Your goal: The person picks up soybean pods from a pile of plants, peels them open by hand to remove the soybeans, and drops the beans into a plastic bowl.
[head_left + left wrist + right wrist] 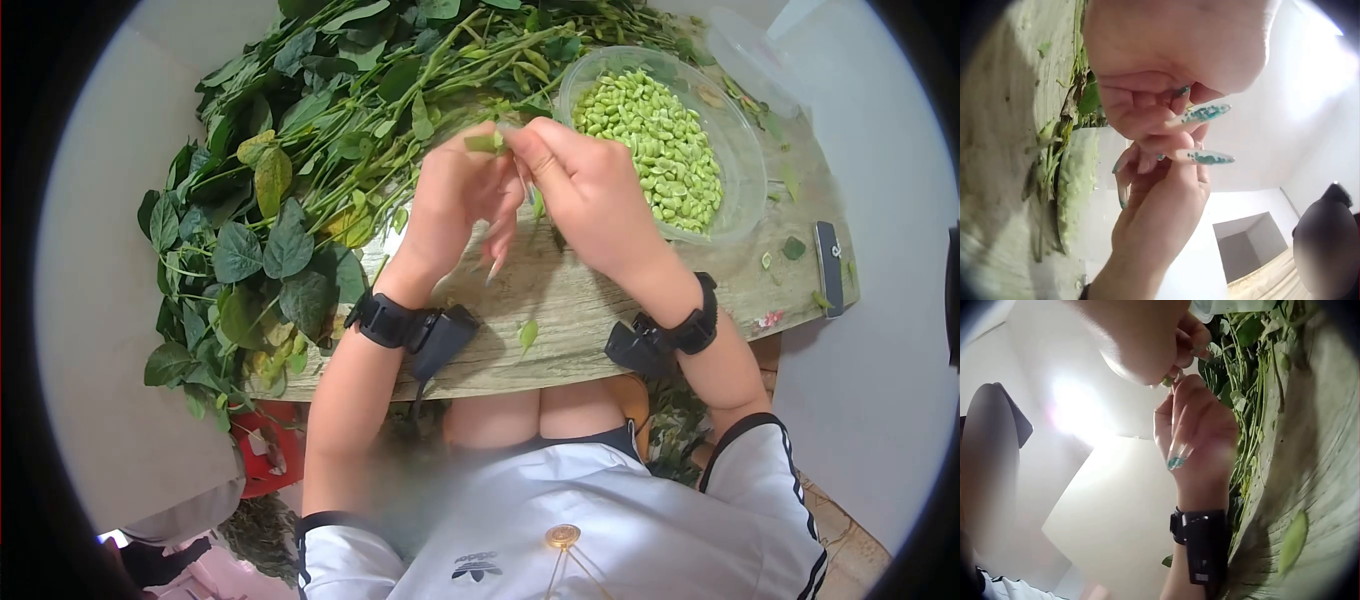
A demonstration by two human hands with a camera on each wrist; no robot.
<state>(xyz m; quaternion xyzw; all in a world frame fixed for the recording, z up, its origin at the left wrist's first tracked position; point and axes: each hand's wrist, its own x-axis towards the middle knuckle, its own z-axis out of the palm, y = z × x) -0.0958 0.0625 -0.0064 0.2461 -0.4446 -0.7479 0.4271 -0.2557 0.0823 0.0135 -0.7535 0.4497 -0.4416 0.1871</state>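
Note:
Both hands meet above the table, in front of the heap of stalks. My left hand (450,195) pinches a green soybean pod (483,144) between thumb and forefinger, its other fingers loosely bent. From the other side, my right hand (590,190) pinches the pod's end, thumb against forefinger. A bit of green (1167,381) shows between the fingertips in the right wrist view; the fingers hide most of the pod. Just behind the right hand, a clear plastic tub (748,180) holds many shelled green soybeans (650,140).
Leafy soybean stalks (330,130) cover the table's left and back. A loose pod (528,335) lies near the front edge of the wooden table (500,365). A phone-like dark slab (829,270) rests at the right edge. Below on the left is a red stool-like object (268,450).

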